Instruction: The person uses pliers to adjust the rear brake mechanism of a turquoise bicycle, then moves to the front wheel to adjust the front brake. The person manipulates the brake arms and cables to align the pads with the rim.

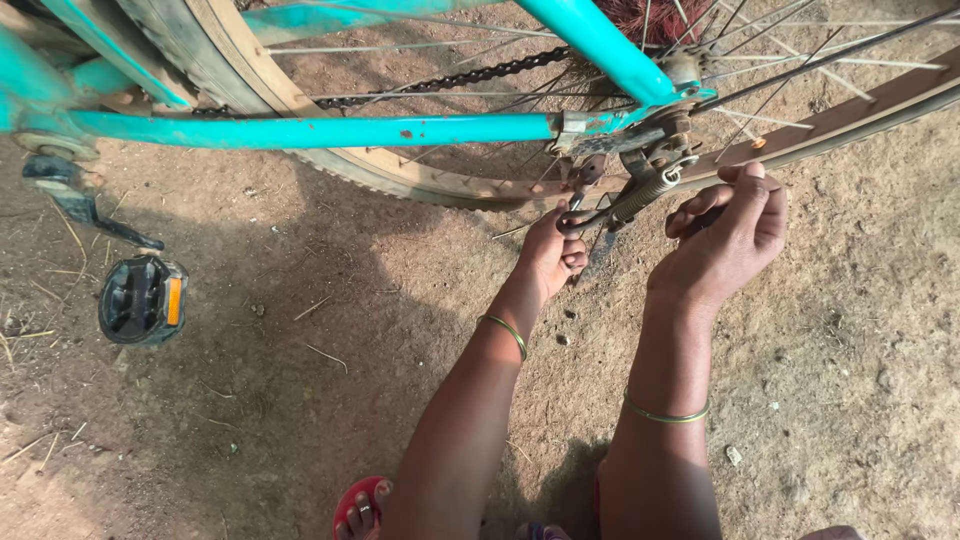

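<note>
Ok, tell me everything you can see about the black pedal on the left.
The pedal is a black block, plastic by the look of it, with a ridged tread and an orange reflector set in its right edge. It hangs at the end of a dark crank arm that runs down from the turquoise frame, just above the dusty ground. It lies in shade. Neither hand touches it; both are off to the right.

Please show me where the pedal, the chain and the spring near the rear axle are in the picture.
pedal [143,298]: head view, on the black tread face beside the orange reflector.
chain [450,80]: head view, on the upper run between the spokes.
spring [640,195]: head view, on the coiled middle, between the two hands.
</note>
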